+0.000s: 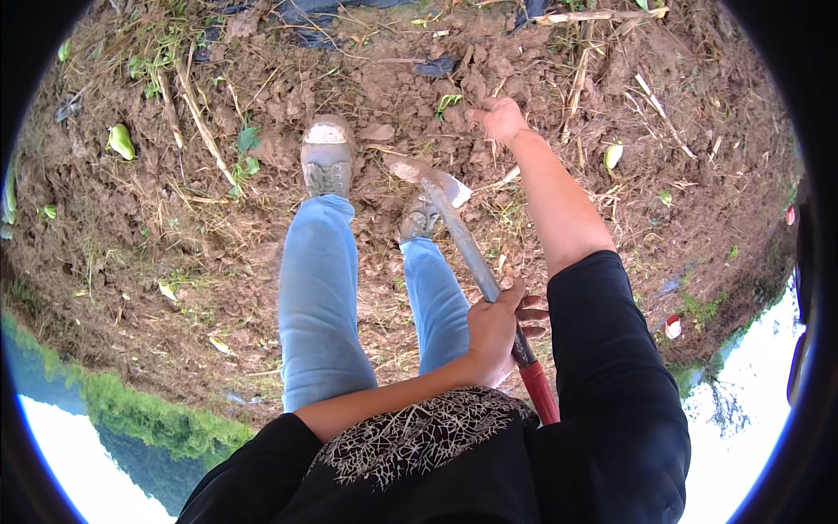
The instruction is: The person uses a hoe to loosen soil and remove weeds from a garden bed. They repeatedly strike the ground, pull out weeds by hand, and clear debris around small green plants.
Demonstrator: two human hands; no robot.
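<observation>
My left hand [492, 331] crosses in front of my body and grips the grey handle [466, 242] of a hoe, just above its red grip [540, 393]. The mud-smeared hoe head [452, 187] hangs over my right shoe [419, 219] and partly hides it. With the arm stretched forward, my right hand [501, 121] is low over brown clods of soil. Its fingers are bent, and whether they pinch anything is too small to tell. Just left of those fingertips lies a small curled green plant [448, 105].
Dry stalks [196, 118] litter the tilled soil. Pale green fruits lie left [121, 141] and right [613, 156]. A leafy seedling [247, 154] grows left of my muddy left shoe [326, 154]. Torn black plastic film [314, 23] shows at the far edge.
</observation>
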